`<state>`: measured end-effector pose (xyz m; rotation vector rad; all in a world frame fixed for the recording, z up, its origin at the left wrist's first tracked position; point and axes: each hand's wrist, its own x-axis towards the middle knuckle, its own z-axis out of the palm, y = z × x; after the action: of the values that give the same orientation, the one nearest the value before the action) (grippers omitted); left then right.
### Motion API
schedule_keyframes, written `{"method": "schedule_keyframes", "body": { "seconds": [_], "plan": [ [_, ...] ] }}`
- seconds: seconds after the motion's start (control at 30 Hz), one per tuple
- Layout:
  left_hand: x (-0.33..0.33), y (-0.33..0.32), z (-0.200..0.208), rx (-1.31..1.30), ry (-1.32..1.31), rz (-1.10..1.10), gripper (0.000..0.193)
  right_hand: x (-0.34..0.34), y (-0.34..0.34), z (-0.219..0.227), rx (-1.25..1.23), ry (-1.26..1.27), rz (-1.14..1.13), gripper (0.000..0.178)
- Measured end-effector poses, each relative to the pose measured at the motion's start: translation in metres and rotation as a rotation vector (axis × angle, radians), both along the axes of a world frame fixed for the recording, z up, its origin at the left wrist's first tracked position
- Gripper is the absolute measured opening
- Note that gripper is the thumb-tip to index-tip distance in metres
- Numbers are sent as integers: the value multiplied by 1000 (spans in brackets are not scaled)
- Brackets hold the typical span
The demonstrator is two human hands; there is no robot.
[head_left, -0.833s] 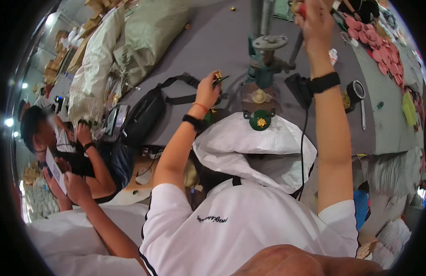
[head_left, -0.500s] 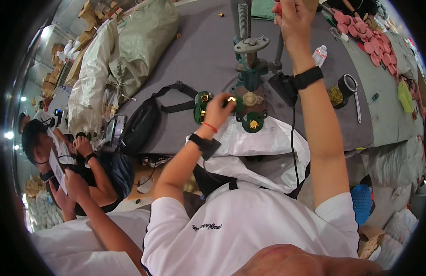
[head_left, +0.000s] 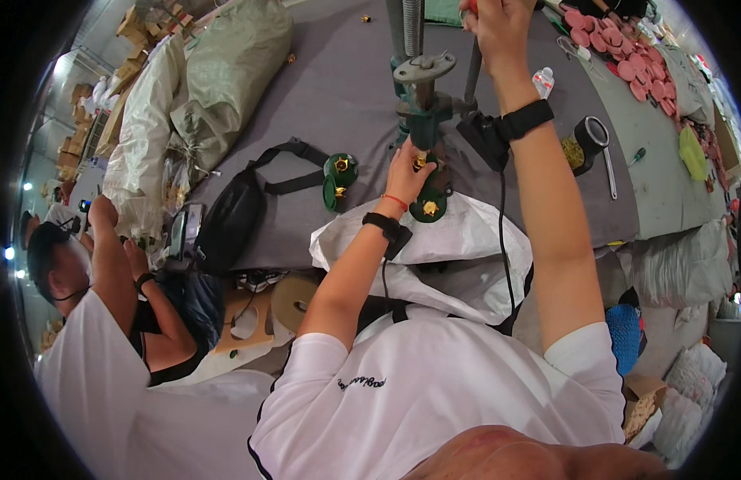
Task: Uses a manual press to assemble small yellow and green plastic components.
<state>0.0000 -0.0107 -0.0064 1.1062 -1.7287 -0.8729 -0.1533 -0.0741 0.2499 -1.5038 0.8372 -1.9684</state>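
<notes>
My left hand (head_left: 402,174) is at the base of a green hand press (head_left: 422,108), its fingers closed on a green disc with a gold fitting (head_left: 419,162) below the ram. The fingers and ram hide part of that piece. High on the right, my right hand (head_left: 502,36) is wrapped round the press lever, whose red grip (head_left: 471,6) shows at the frame's top. One green disc with a gold star-shaped fitting (head_left: 429,210) lies just in front of the press. To the left sit two more such pieces, an upper one (head_left: 341,168) and a lower one (head_left: 331,194).
A white sack (head_left: 338,238) drapes over the table's front edge. Left stand a black belt bag (head_left: 230,220) and large sacks (head_left: 234,68). Right are a jar (head_left: 582,148), a wrench (head_left: 611,176), a bottle (head_left: 543,82) and pink pieces (head_left: 626,60). A person (head_left: 98,320) works at far left.
My left hand has carried the green disc rightward, from beside the press to under its ram. My right hand still grips the raised lever. The person at left has lifted an arm.
</notes>
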Motion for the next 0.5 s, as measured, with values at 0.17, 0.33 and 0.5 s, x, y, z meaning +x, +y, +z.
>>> {"method": "schedule_keyframes", "body": {
  "seconds": [0.17, 0.33, 0.5],
  "plan": [
    [8, -2, -3, 14, 6, 4, 81, -18, 67, -6, 136, 187, 156, 28],
    [1, -7, -13, -16, -15, 6, 88, -40, 187, -127, -75, 491, -120, 17],
    [2, -7, -13, -16, -38, 17, 92, -51, 189, -199, -207, 934, -343, 12]
  ]
}}
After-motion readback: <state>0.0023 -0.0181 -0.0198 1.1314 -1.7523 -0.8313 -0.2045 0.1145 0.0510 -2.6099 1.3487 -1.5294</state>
